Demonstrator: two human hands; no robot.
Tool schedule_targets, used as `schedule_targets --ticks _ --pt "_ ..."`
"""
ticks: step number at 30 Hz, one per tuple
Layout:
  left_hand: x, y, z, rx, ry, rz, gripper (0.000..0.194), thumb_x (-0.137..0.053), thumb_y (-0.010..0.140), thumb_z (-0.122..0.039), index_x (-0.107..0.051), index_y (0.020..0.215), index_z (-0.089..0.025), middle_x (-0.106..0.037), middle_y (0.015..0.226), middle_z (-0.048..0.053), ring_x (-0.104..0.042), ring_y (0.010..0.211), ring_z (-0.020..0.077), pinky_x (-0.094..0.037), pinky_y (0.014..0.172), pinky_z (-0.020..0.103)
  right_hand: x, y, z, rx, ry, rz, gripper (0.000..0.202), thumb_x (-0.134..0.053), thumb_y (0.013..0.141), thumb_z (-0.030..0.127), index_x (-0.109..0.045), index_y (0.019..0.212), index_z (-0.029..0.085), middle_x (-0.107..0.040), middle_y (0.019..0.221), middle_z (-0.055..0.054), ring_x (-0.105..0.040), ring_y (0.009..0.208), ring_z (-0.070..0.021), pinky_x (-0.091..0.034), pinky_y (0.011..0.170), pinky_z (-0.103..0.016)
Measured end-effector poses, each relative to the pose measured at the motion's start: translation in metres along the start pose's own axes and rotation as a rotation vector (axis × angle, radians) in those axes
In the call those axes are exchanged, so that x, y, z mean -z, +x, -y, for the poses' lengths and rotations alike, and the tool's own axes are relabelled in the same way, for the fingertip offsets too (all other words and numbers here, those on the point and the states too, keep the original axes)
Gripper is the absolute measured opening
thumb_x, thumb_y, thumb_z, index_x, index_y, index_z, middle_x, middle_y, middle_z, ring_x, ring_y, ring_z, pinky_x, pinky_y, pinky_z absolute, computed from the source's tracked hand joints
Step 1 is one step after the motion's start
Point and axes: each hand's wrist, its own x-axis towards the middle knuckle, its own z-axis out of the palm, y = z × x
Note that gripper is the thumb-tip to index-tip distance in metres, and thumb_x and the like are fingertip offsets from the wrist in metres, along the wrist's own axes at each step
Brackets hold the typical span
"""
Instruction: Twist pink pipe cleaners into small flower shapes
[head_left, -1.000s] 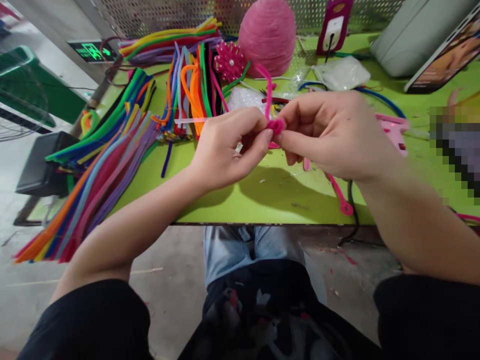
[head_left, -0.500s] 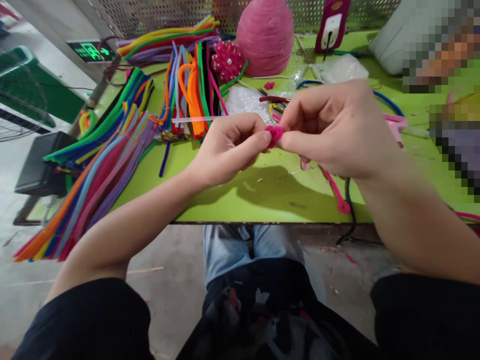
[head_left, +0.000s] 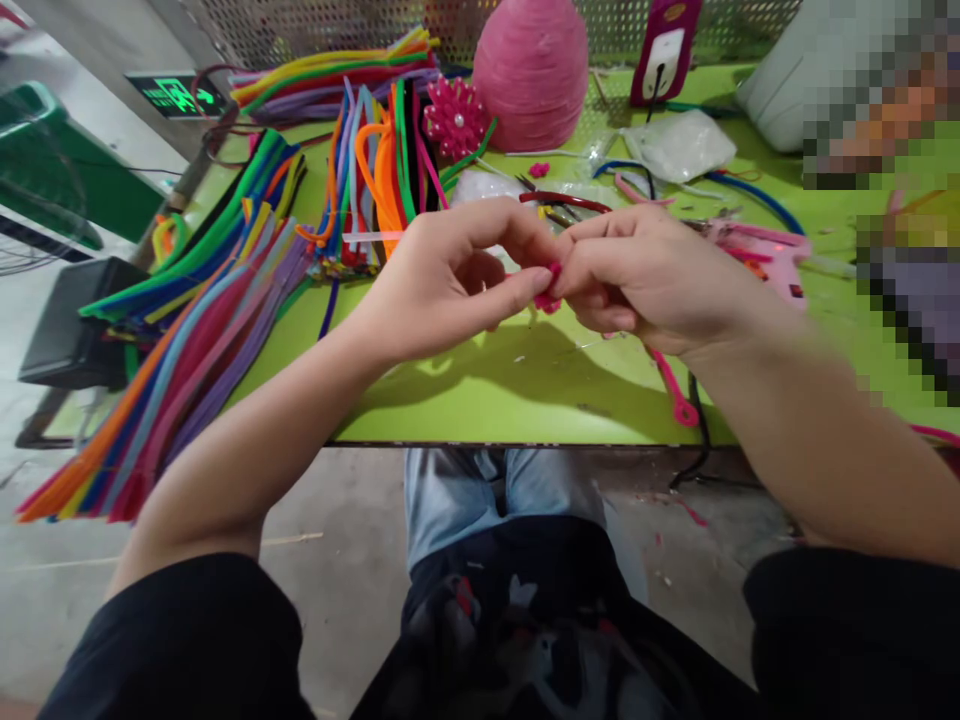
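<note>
Between my two hands, over the middle of the green table, is a small curled pink pipe cleaner [head_left: 550,298]. My left hand [head_left: 469,275] pinches it from the left between thumb and forefinger. From the right, my right hand [head_left: 634,265] grips it, with the fingertips of both hands nearly meeting. Fingers hide part of the piece. Just below my right hand a pink pipe cleaner with a looped end [head_left: 681,400] lies on the table. Behind my hands rests a small pink curled piece [head_left: 539,170].
Bundles of coloured pipe cleaners [head_left: 225,340] lie at the left, some hanging over the edge of the table [head_left: 465,400]. At the back stand a pink flower [head_left: 456,118], a pink rounded form [head_left: 531,75] and a power strip [head_left: 666,55]. A pink glue gun [head_left: 772,250] lies at the right.
My right hand has turned and its fingers have curled in more around the pink piece. My left forefinger has reached further right over it. The glue gun shows more now.
</note>
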Motion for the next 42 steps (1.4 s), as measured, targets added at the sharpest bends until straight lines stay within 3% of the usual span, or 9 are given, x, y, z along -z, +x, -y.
schedule_targets --ticks 5,12,16,22,26,31,35,38,42 --pt "0.008 0.003 0.001 0.092 -0.137 0.137 0.031 -0.085 0.095 -0.043 -0.075 0.107 -0.017 -0.075 0.085 0.006 -0.058 0.062 0.0084 -0.045 0.049 0.023 -0.002 -0.003 0.002 0.012 -0.006 0.014 0.025 -0.069 0.067 0.011 -0.057 0.049 0.023 -0.045 0.045 0.004 -0.031 0.035 -0.0072 -0.012 0.037 -0.029" --pt "0.011 0.006 0.007 0.132 -0.273 0.252 0.039 -0.082 0.097 -0.053 -0.070 0.102 -0.016 -0.066 0.077 0.001 -0.055 0.058 0.0043 -0.046 0.050 0.020 0.003 -0.008 -0.001 0.107 -0.112 0.016 0.025 -0.082 0.080 0.019 -0.066 0.061 0.025 -0.050 0.045 0.006 -0.034 0.038 -0.0091 -0.018 0.038 -0.029" --pt "0.006 0.006 0.007 0.192 -0.273 0.159 0.041 -0.080 0.097 -0.059 -0.069 0.100 -0.019 -0.056 0.069 -0.002 -0.050 0.055 0.0060 -0.042 0.049 0.023 0.003 -0.010 0.001 0.250 -0.145 -0.054 0.020 -0.081 0.084 0.015 -0.070 0.068 0.021 -0.058 0.051 0.007 -0.046 0.041 -0.0076 -0.032 0.039 -0.025" --pt "-0.009 0.006 0.003 0.084 -0.148 0.045 0.058 -0.066 0.101 -0.072 -0.054 0.073 -0.023 -0.047 0.065 0.000 -0.047 0.064 0.0113 -0.040 0.057 0.030 -0.005 -0.010 -0.003 0.312 -0.144 -0.155 0.024 -0.075 0.087 0.012 -0.063 0.070 0.022 -0.058 0.059 0.005 -0.047 0.043 -0.0081 -0.038 0.041 -0.026" --pt "-0.019 0.003 0.005 0.044 -0.251 -0.088 0.058 -0.069 0.100 -0.068 -0.053 0.068 -0.023 -0.041 0.062 0.000 -0.047 0.066 0.0136 -0.037 0.059 0.033 -0.006 -0.017 -0.004 0.449 -0.419 -0.230 0.019 -0.072 0.096 0.021 -0.065 0.079 0.024 -0.064 0.072 0.002 -0.055 0.058 -0.0117 -0.046 0.055 -0.027" --pt "-0.021 0.000 0.005 0.184 -0.319 -0.045 0.063 -0.062 0.102 -0.072 -0.042 0.065 -0.024 -0.036 0.057 -0.001 -0.033 0.053 0.0098 -0.026 0.049 0.034 0.002 -0.022 -0.006 0.659 -0.887 -0.269 0.015 -0.067 0.100 0.032 -0.068 0.086 0.029 -0.065 0.078 -0.001 -0.065 0.077 -0.0210 -0.056 0.082 -0.036" --pt "-0.019 0.001 -0.004 0.344 -0.442 0.002 0.061 -0.068 0.100 -0.061 -0.038 0.063 -0.023 -0.028 0.055 -0.003 -0.027 0.048 0.0058 -0.024 0.046 0.029 0.010 -0.016 -0.007 0.756 -1.195 -0.271 0.033 -0.054 0.109 0.043 -0.070 0.082 0.030 -0.067 0.083 -0.004 -0.065 0.080 -0.0207 -0.053 0.076 -0.034" --pt "-0.015 0.003 -0.011 0.479 -0.636 0.071 0.055 -0.077 0.093 -0.042 -0.039 0.058 -0.022 -0.021 0.053 -0.006 -0.019 0.044 0.0020 -0.015 0.041 0.025 0.012 -0.010 -0.005 0.796 -1.375 -0.206 0.046 -0.046 0.112 0.048 -0.068 0.075 0.029 -0.062 0.075 -0.003 -0.056 0.071 -0.0186 -0.048 0.069 -0.034" --pt "-0.006 0.008 -0.015 0.666 -0.801 0.182 0.055 -0.084 0.083 -0.032 -0.039 0.054 -0.023 -0.018 0.049 -0.008 -0.014 0.038 0.0001 -0.008 0.033 0.022 0.007 -0.004 -0.004 0.723 -1.328 -0.058 0.058 -0.037 0.114 0.041 -0.049 0.060 0.026 -0.040 0.061 -0.002 -0.030 0.060 -0.0195 -0.042 0.070 -0.038"
